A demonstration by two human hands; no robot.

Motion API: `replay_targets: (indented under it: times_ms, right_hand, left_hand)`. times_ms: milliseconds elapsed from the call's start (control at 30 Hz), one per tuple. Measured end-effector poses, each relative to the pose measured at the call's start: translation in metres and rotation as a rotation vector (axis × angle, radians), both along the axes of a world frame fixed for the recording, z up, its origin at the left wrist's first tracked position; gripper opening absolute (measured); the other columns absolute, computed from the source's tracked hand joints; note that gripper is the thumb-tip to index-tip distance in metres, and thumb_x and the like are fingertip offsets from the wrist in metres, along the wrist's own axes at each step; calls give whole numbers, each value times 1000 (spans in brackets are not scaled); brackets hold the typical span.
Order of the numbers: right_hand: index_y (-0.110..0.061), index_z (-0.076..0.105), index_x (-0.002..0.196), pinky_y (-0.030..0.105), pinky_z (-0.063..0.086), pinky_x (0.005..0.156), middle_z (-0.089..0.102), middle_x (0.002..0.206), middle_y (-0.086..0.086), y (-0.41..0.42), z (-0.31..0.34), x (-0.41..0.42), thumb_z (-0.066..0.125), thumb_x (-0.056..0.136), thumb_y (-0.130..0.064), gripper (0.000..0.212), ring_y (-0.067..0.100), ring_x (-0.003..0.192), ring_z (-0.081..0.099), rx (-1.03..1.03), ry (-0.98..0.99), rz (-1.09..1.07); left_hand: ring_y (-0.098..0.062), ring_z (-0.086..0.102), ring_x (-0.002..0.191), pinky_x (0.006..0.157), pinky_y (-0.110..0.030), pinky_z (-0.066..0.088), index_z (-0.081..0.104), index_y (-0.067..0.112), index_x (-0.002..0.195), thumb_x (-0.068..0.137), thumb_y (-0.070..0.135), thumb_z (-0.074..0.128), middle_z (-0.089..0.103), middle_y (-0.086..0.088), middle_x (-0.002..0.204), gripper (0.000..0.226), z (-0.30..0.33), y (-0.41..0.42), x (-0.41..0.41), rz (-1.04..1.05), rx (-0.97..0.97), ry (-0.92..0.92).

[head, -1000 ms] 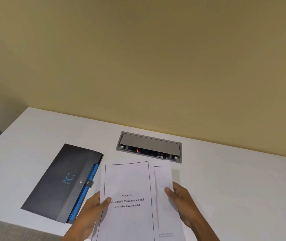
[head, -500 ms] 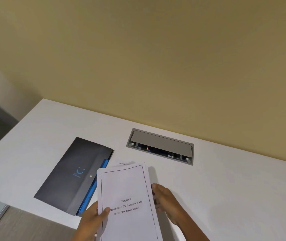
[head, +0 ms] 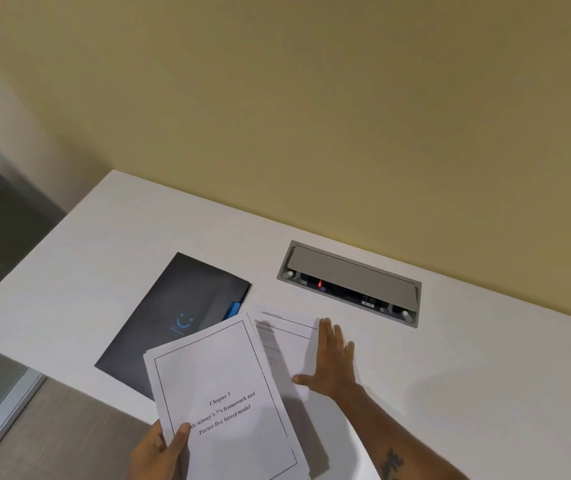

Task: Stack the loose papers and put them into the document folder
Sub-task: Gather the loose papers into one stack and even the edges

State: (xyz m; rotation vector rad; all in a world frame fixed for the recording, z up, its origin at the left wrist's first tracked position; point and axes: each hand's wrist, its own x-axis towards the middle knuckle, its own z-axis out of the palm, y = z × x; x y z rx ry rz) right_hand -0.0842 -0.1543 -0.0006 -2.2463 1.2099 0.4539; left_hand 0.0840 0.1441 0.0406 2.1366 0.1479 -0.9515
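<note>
My left hand grips the lower left edge of a stack of white papers, thumb on top; the top sheet reads "Chapter 3". The stack is tilted and covers the near right corner of the dark grey document folder, which lies closed on the white desk with a blue tab showing at its right edge. One loose sheet lies flat on the desk to the right of the stack. My right hand rests flat on that sheet's right edge, fingers spread.
A grey cable hatch with a red light is set into the white desk behind the papers, near the yellow wall. The desk's left edge drops off to the floor and a glass panel at the left.
The left hand has swung the stack leftward over the folder's corner. The right hand has let go of the stack and now lies flat on a separate sheet on the desk.
</note>
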Motion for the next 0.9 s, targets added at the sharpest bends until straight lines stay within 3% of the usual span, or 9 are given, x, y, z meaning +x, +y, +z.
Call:
replay_targets:
  times_ms: [100,200,367,467,533,600,700,767,900]
  right_hand:
    - [-8,-14,166,63,2,131,-10,177,7,6,-4,5,79,79,-65,139,34,164,-10,-17,13,-7]
    - [-10,-7,167,58,3,131,7,177,7,14,-6,8,85,77,-57,137,32,164,1,-48,-35,-12]
    - [-17,-1,168,44,36,120,48,156,9,29,-6,15,95,74,-26,134,33,145,44,62,-173,-279]
    - [-15,23,164,41,53,106,64,141,13,34,-11,14,86,83,-6,103,35,130,63,220,-278,-526]
    - [-7,54,145,36,58,94,71,128,15,33,-15,10,79,88,-1,61,35,120,69,262,-330,-571]
    - [0,68,123,29,55,83,73,117,16,32,-16,3,74,94,-3,30,34,113,71,266,-355,-556]
    - [0,69,126,25,54,88,73,117,12,28,-13,-12,67,101,-8,26,31,113,71,287,-451,-572]
    - [-6,67,131,21,55,87,72,118,5,21,-6,-24,65,103,-12,29,24,110,70,306,-499,-604]
    - [-28,68,120,6,55,61,76,101,-21,1,13,-57,65,104,-24,17,0,84,75,379,-571,-717]
  left_hand:
    - [-34,67,95,102,-42,53,68,11,133,93,13,74,74,-18,101,40,-7,6,4,24,-4,23]
    - [-47,71,103,106,-53,51,70,16,131,93,18,75,78,-25,101,39,-15,10,6,18,16,38]
    - [-49,68,111,107,-54,50,71,23,126,93,22,75,70,-36,114,34,-20,5,10,3,-6,48]
    - [-46,69,108,105,-47,51,71,26,124,94,25,73,71,-26,96,30,-15,1,9,-18,-7,2]
    - [-39,71,96,101,-44,50,70,29,121,94,27,72,68,-21,90,27,-11,-2,10,-25,-6,-22]
    - [-28,65,87,100,-44,50,70,30,118,95,27,72,65,-12,87,24,-7,-5,11,-30,-22,-25]
    - [-23,63,79,84,-38,51,70,30,115,94,19,72,72,0,80,23,4,-12,10,-48,-46,-39]
    - [-22,57,66,69,-31,43,69,33,113,94,17,72,67,9,60,25,9,-16,10,-92,-46,-69]
    - [-18,52,61,62,-27,42,69,26,117,94,18,72,66,-3,67,24,17,-32,12,-156,-69,-80]
